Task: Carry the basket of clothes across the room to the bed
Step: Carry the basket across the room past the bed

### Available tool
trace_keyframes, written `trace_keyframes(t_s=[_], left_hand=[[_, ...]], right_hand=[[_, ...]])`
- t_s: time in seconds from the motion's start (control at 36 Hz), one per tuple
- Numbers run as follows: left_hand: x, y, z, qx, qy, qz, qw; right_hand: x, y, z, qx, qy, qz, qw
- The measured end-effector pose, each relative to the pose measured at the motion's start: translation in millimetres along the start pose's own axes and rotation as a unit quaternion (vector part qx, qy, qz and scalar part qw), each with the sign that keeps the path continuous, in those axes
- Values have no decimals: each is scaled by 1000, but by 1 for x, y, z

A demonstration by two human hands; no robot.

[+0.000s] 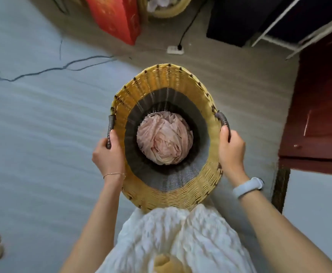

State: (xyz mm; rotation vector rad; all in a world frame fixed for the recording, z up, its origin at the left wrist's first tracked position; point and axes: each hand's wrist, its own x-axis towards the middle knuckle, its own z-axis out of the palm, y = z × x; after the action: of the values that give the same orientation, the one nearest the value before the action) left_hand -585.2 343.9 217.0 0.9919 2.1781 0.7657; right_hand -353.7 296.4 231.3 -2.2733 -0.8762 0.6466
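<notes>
1. Basket (141,89) of woven wicker hangs in front of the person's body, clear of the floor (43,125), with a crumpled pink garment (165,138) lying at its bottom.
2. Left hand (107,152) is wrapped around the dark handle (110,129) on its side; right hand (231,148) is wrapped around the opposite handle (223,120), so both hands are clamped on the basket, set well apart across the rim.
3. Load looks light: only one soft piece shows, and the stiff weave should hold its shape. The two handles are the sensible hold, keeping it level.
4. Room is open to the left over pale floor, though a thin cable (48,70) trails across it and could catch a foot.
5. Right side is tighter: dark red furniture (322,107) stands near the basket's edge, and a power strip (175,49) lies ahead beside a red box (115,16).
</notes>
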Motion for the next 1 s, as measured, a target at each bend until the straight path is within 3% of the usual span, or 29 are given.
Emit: trace_keyframes(t_s=[0.22, 0.47, 0.69, 1.0], left_hand=[[60, -38, -77, -66, 180, -137, 972], [115, -56, -141, -65, 346, -249, 902], [140, -79, -202, -104, 440, -300, 840], [203, -163, -301, -174, 490, -373, 768]], right_hand=[[13, -110, 108, -36, -175, -133, 975], [-1, -218, 219, -41, -356, -210, 910], [-55, -298, 296, -54, -399, -321, 857], [-175, -394, 418, -89, -415, -398, 813]])
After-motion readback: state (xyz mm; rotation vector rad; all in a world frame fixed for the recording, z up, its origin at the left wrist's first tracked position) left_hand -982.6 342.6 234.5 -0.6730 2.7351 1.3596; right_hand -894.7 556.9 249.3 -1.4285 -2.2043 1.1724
